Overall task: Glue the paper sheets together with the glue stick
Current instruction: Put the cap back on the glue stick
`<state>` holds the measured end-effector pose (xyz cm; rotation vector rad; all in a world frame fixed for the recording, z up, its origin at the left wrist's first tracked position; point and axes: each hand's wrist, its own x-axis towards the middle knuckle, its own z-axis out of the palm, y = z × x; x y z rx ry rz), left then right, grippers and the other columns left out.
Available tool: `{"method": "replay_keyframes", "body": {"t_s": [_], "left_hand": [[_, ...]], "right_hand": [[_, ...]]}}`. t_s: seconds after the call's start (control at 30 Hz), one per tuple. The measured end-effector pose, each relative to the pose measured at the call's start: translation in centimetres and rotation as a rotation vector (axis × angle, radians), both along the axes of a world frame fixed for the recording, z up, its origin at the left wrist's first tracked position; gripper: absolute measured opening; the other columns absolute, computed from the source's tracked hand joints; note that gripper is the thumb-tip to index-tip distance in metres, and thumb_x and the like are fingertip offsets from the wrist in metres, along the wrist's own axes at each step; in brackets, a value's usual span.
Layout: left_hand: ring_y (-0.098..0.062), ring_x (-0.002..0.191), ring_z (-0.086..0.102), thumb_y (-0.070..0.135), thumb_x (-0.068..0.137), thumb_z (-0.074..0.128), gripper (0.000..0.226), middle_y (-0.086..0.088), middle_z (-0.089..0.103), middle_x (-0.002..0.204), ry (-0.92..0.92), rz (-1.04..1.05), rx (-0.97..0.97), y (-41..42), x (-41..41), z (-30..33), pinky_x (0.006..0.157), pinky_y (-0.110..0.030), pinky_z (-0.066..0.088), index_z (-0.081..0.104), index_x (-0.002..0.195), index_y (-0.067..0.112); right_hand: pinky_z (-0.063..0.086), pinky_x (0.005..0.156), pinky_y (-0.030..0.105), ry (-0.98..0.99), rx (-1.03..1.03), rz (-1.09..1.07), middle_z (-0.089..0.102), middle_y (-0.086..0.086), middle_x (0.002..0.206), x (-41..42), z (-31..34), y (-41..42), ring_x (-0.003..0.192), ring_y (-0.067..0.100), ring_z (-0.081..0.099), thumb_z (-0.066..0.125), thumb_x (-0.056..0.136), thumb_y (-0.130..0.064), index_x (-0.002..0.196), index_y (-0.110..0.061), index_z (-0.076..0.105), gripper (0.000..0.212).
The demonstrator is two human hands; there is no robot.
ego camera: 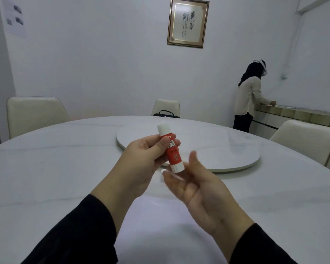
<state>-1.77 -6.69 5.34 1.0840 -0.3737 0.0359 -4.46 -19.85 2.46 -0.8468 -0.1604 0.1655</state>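
Hands point(141, 155) gripping glue stick point(171, 148), turntable point(236, 149) behind

Your glue stick point(171, 149) is red with white lettering, a white cap and a white base, and your sleeves point(80, 231) are black. The bench point(46, 168) is white marble with faint grey veins; the chairs point(34, 115) are cream, the picture frame point(188, 22) dark brown and gold.

Bare tabletop point(46, 178) fills lower left and right of frame; raised turntable point(227, 149) obstructs centre right; chairs point(34, 115) ring the far edge.
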Motion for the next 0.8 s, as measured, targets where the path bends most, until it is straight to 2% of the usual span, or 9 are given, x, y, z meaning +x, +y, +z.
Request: {"method": "replay_keyframes", "body": {"t_s": [0.07, 0.17, 0.27, 0.37, 0.43, 0.57, 0.63, 0.73, 0.8], "left_hand": [[-0.01, 0.078, 0.071, 0.021, 0.071, 0.059, 0.028, -0.005, 0.076, 0.082, -0.004, -0.011, 0.008, 0.15, -0.11, 0.08, 0.07, -0.021, 0.058, 0.069, 0.092, 0.005], [-0.011, 0.076, 0.071, 0.021, 0.07, 0.06, 0.027, -0.004, 0.076, 0.081, -0.014, -0.011, 0.01, 0.04, -0.25, 0.09, 0.068, -0.022, 0.058, 0.069, 0.09, 0.006], [-0.011, 0.075, 0.071, 0.022, 0.07, 0.06, 0.026, -0.004, 0.076, 0.08, -0.024, 0.002, 0.039, -0.24, -0.5, 0.14, 0.066, -0.021, 0.057, 0.07, 0.088, 0.007], [-0.011, 0.073, 0.07, 0.023, 0.069, 0.06, 0.023, -0.003, 0.076, 0.08, -0.03, 0.014, 0.07, -0.17, -0.56, 0.1, 0.07, -0.022, 0.058, 0.072, 0.084, 0.01], [-0.01, 0.074, 0.071, 0.024, 0.069, 0.06, 0.024, -0.002, 0.076, 0.08, -0.029, 0.014, 0.085, -0.09, -0.6, 0.11, 0.069, -0.02, 0.058, 0.071, 0.086, 0.01], [-0.011, 0.075, 0.072, 0.02, 0.072, 0.059, 0.026, -0.003, 0.076, 0.079, -0.023, 0.018, 0.019, -0.07, -0.57, 0.1, 0.066, -0.02, 0.057, 0.068, 0.091, 0.005], [-0.011, 0.077, 0.071, 0.022, 0.071, 0.06, 0.029, -0.003, 0.076, 0.081, -0.026, 0.029, 0.017, 0.0, -0.55, 0.05, 0.066, -0.021, 0.057, 0.068, 0.093, 0.006], [-0.009, 0.077, 0.071, 0.023, 0.07, 0.06, 0.028, -0.002, 0.076, 0.082, -0.016, 0.035, 0.04, -0.01, -0.5, -0.07, 0.068, -0.02, 0.057, 0.069, 0.092, 0.008], [-0.009, 0.077, 0.071, 0.023, 0.07, 0.06, 0.028, -0.002, 0.076, 0.082, -0.011, 0.042, 0.041, -0.09, -0.49, -0.16, 0.068, -0.019, 0.057, 0.069, 0.092, 0.008]], "right_hand": [[0.058, 0.058, 0.025, 0.063, -0.013, 0.105, 0.072, 0.022, 0.084, -0.3, 0.28, -0.37, 0.069, 0.025, 0.072, 0.065, 0.072, -0.029, 0.087, 0.008, 0.073, 0.041], [0.058, 0.06, 0.024, -0.008, -0.036, -0.017, 0.07, 0.017, 0.08, -0.12, 0.08, -0.16, 0.067, 0.021, 0.071, 0.071, 0.065, -0.011, 0.087, 0.008, 0.071, 0.029], [0.059, 0.065, 0.025, -0.052, -0.105, -0.112, 0.057, 0.014, 0.079, -0.06, -0.1, 0.1, 0.066, 0.019, 0.066, 0.078, 0.052, -0.01, 0.098, 0.002, 0.062, 0.05], [0.058, 0.057, 0.024, 0.053, -0.052, 0.063, 0.069, 0.021, 0.081, -0.51, 0.28, -0.24, 0.067, 0.023, 0.071, 0.072, 0.064, -0.03, 0.103, 0.008, 0.062, 0.056], [0.057, 0.054, 0.022, 0.068, -0.044, 0.049, 0.071, 0.02, 0.078, -0.49, 0.23, -0.38, 0.064, 0.021, 0.072, 0.066, 0.07, -0.028, 0.1, 0.011, 0.063, 0.049], [0.057, 0.062, 0.021, -0.068, -0.107, -0.17, 0.069, 0.015, 0.078, -0.13, -0.35, 0.28, 0.066, 0.02, 0.07, 0.074, 0.06, -0.013, 0.095, 0.006, 0.067, 0.04], [0.057, 0.063, 0.023, -0.065, -0.114, -0.136, 0.069, 0.016, 0.079, -0.26, -0.31, 0.42, 0.069, 0.021, 0.071, 0.074, 0.064, -0.015, 0.1, 0.004, 0.065, 0.042], [0.057, 0.057, 0.024, 0.06, -0.029, 0.005, 0.073, 0.021, 0.078, -0.58, 0.21, 0.16, 0.068, 0.024, 0.073, 0.062, 0.081, -0.027, 0.098, 0.008, 0.065, 0.039], [0.057, 0.059, 0.023, 0.05, -0.009, -0.035, 0.073, 0.019, 0.081, -0.42, 0.19, 0.11, 0.069, 0.022, 0.073, 0.064, 0.08, -0.021, 0.096, 0.01, 0.065, 0.034]]}}
